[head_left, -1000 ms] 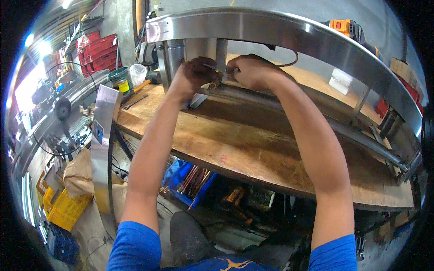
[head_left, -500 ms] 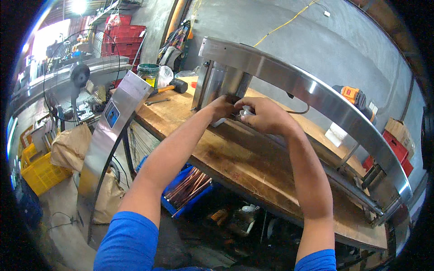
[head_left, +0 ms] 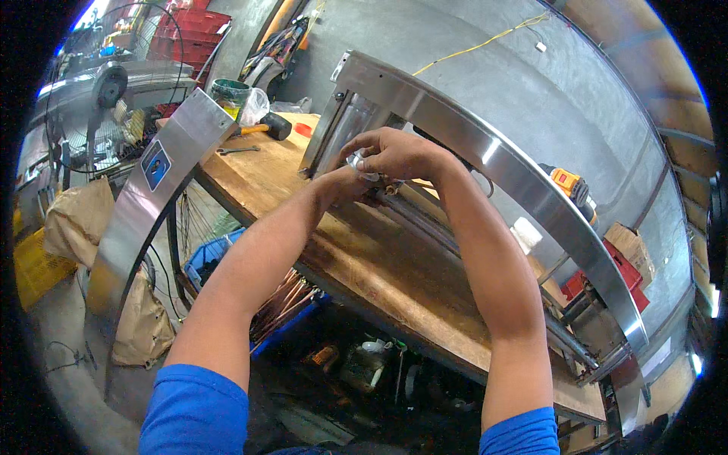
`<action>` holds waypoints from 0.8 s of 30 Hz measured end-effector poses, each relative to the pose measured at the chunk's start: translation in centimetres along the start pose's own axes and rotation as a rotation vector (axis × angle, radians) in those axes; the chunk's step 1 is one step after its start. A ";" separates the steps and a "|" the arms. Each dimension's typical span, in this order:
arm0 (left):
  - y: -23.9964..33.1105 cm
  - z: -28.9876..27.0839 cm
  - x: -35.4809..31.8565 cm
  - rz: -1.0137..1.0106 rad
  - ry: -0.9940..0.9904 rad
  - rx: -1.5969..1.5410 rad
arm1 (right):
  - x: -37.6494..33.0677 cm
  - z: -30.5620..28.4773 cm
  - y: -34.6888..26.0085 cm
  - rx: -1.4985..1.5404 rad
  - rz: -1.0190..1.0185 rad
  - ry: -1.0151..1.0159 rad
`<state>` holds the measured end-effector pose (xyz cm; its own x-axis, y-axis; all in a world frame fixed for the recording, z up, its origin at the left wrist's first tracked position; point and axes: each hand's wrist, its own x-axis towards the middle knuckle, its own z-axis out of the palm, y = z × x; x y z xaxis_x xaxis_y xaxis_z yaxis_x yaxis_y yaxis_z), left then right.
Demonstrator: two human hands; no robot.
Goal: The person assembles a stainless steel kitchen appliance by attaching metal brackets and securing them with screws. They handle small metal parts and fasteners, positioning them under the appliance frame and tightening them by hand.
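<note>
My two hands meet at the left end of a curved stainless steel frame point(head_left: 447, 114) on the wooden workbench point(head_left: 334, 243). In the fingers of my right hand point(head_left: 398, 155), bent and closed, is a small whitish, shiny piece point(head_left: 355, 161); its kind is unclear. Below it, my left hand point(head_left: 345, 186) is closed by the end of a metal pipe point(head_left: 425, 220), near a small brass-coloured fitting point(head_left: 388, 186). What its fingers grip is hidden. Just behind both hands stands a shiny metal cylinder point(head_left: 353, 121), under the frame's end.
A black-headed mallet point(head_left: 274, 127), a wrench point(head_left: 239, 149) and a green tub point(head_left: 230, 92) are on the bench's far left. A curved steel panel point(head_left: 152, 205) stands left. An orange power tool point(head_left: 567, 182) is behind the frame; copper-coloured rods point(head_left: 284, 299) lie below the bench.
The view has shifted, moving the bench left and up in the picture. My right hand has come over the left, and the whitish piece has moved to the left side of my right hand.
</note>
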<state>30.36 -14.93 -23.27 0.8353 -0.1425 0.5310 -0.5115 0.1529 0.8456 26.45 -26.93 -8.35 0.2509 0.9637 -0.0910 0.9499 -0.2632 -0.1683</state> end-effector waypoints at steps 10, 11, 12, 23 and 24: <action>0.1 0.4 -0.1 -0.306 -0.109 -0.180 | 1.8 0.5 5.3 0.175 0.238 0.194; 0.2 0.4 -0.2 -0.366 -0.129 -0.120 | 1.9 0.5 5.7 0.221 0.213 0.187; 0.3 0.4 -0.3 -0.422 -0.172 -0.082 | 2.2 0.6 6.0 0.218 0.225 0.186; -2.9 -1.6 1.4 -0.623 -0.471 -0.143 | 6.0 0.6 9.7 -0.076 0.293 0.100; -2.8 -1.5 1.4 -0.619 -0.463 -0.148 | 6.2 0.7 10.0 -0.132 0.325 0.153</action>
<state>33.22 -14.11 -24.98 0.7740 -0.6320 -0.0379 0.0787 0.0365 0.9962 37.41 -23.58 -11.32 0.5581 0.8292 0.0304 0.8298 -0.5575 -0.0263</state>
